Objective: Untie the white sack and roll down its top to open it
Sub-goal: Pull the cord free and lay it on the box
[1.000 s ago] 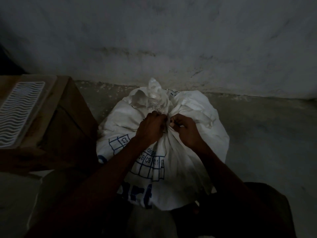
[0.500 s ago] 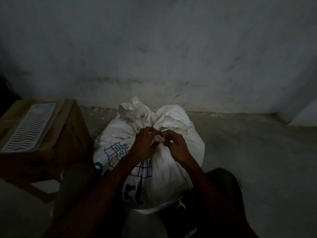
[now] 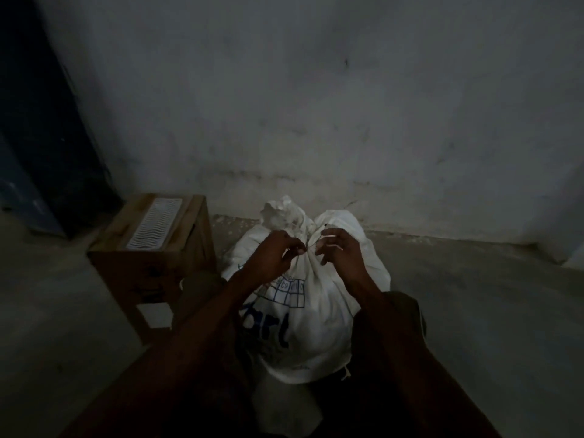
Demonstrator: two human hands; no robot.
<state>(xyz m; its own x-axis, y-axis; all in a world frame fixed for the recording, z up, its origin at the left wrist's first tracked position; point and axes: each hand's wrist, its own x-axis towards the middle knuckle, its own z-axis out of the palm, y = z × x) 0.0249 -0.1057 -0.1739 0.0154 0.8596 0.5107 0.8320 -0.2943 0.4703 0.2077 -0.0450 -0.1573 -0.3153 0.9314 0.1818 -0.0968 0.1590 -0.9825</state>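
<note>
A full white sack (image 3: 319,314) with blue print stands on the floor between my knees, close to the wall. Its gathered neck (image 3: 308,245) is bunched tight, and the loose top (image 3: 284,213) flops up behind it. My left hand (image 3: 271,257) is at the left of the neck with fingertips pinched on the tie. My right hand (image 3: 339,252) is at the right of the neck, fingers curled, pinching a thin strand of the tie that shows pale across them. The room is very dim, so the knot itself is hard to make out.
A wooden stool (image 3: 151,257) with a white ribbed tray (image 3: 156,227) on top stands to the left of the sack. A dark door or panel (image 3: 47,137) fills the far left. The grey wall (image 3: 316,105) rises right behind the sack; bare concrete floor (image 3: 474,295) lies to the right.
The camera has tilted up and back, so the sack sits lower in view. Both hands have drawn slightly apart at the neck, and a strand of the tie now shows across my right fingers.
</note>
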